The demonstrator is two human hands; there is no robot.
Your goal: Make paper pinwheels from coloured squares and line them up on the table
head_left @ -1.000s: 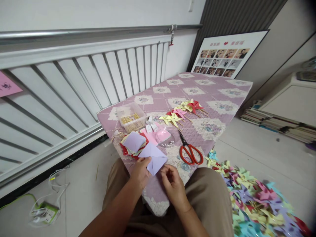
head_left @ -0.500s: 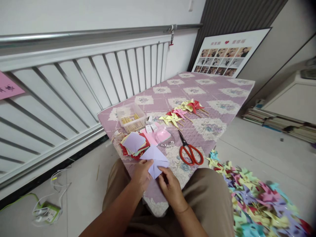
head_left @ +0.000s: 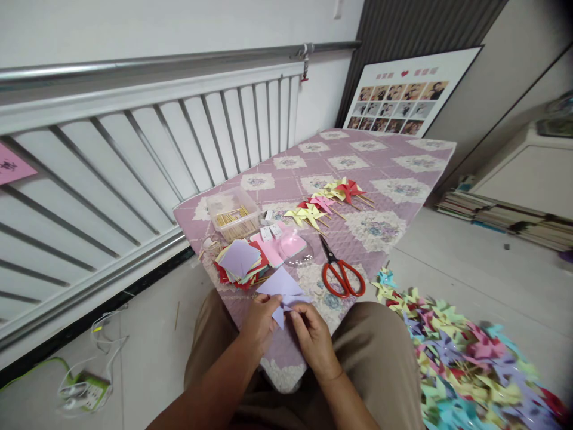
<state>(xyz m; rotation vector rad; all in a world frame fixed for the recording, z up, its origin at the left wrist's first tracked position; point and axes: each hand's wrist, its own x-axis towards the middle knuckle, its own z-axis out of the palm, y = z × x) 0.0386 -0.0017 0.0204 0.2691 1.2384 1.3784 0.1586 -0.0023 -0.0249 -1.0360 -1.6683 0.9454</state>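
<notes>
A lavender paper square (head_left: 281, 282) with slits cut in from its corners is between my hands, just above the table's near corner. My left hand (head_left: 262, 319) pinches its left side near the middle. The fingers of my right hand (head_left: 311, 334) close on a lower right flap, which bends inward. Left of the paper lies a stack of coloured paper squares (head_left: 242, 260), a lavender one on top. Red-handled scissors (head_left: 342, 276) rest on the cloth to the right, blades pointing away. Several finished paper pinwheels (head_left: 329, 203) on sticks lie farther back.
A clear plastic box (head_left: 233, 215) of short sticks stands behind the stack, near small white boxes (head_left: 271, 232) and a clear round plastic piece (head_left: 298, 248). Many pinwheels (head_left: 465, 364) cover the floor at right. A power strip (head_left: 89, 391) lies at lower left, beside the radiator (head_left: 134, 161).
The paper's lower right flap, lying nearly flat before, is now lifted and bent toward the middle by my right hand. The whole view has shifted slightly.
</notes>
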